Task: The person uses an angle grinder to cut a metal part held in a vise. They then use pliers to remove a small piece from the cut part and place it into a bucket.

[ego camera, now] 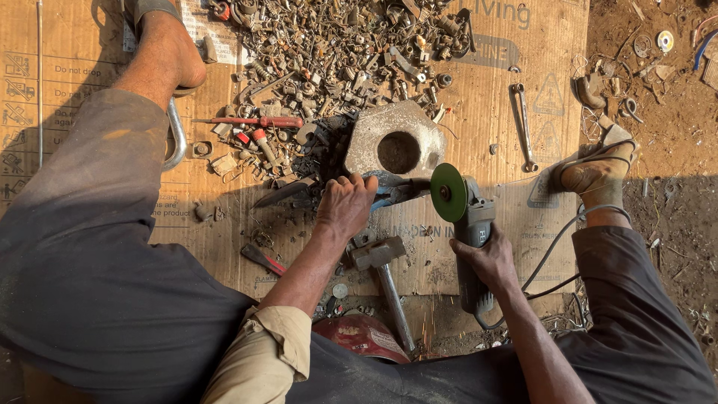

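Note:
My right hand [490,258] grips the grey body of an angle grinder [470,224] whose green disc [447,192] stands upright just right of a small metal piece [396,185]. My left hand [345,203] presses down on that piece, fingers closed over it, right below a pale metal block [395,142] with a round hole. A few sparks show low near the hammer. The grinder's cable [557,251] trails off to the right past my right foot [598,168].
A hammer [385,273] lies between my arms. A big heap of scrap bolts and nuts [336,52] covers the cardboard [479,82] ahead, with a red-handled screwdriver [258,121], a wrench [523,127] and a red tin [363,337]. Dirt ground lies to the right.

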The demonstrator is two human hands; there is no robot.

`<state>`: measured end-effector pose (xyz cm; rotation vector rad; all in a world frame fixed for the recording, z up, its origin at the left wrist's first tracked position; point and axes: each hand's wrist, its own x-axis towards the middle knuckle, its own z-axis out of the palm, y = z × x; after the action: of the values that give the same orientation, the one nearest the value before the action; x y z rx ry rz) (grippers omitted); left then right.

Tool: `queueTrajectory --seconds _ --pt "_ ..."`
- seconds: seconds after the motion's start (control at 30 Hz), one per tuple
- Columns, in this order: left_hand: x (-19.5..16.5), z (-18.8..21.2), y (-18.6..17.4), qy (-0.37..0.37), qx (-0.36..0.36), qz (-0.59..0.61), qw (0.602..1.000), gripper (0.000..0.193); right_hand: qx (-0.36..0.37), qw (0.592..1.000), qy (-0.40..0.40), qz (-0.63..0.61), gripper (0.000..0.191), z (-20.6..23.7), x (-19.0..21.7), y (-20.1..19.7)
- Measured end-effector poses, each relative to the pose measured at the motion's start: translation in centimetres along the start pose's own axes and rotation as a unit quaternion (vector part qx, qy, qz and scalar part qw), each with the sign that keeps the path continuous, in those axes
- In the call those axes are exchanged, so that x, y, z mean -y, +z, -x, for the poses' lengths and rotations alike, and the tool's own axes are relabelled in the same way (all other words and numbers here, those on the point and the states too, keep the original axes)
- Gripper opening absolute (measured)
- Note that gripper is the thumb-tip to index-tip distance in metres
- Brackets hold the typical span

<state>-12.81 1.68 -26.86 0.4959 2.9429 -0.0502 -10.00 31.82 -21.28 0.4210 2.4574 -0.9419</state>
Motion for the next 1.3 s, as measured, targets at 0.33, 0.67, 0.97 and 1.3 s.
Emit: queueTrajectory --seconds 0.33,0.67,0.97,1.3 --pt "-0.2 0.2 -0.4 0.002 -0.027 -0.040 0.999 0.010 -0.011 1.000 -0.008 0.009 0.074 0.3 0.5 0.2" --pt "-0.6 0.5 -1.3 -0.009 -0.036 -0.053 0.998 0.008 -0.010 1.000 -0.016 -0.004 0.070 0.6 1.4 0.1" --pt "0.2 0.0 -1.7 0.002 -0.010 0.019 1.000 0.010 -0.020 0.999 -0.019 0.025 0.073 1.1 1.8 0.3" --pt "0.9 -0.4 -2.3 0.001 0.047 0.168 0.985 0.026 -0.032 0.998 -0.032 0.042 0.072 2.7 0.4 0.3"
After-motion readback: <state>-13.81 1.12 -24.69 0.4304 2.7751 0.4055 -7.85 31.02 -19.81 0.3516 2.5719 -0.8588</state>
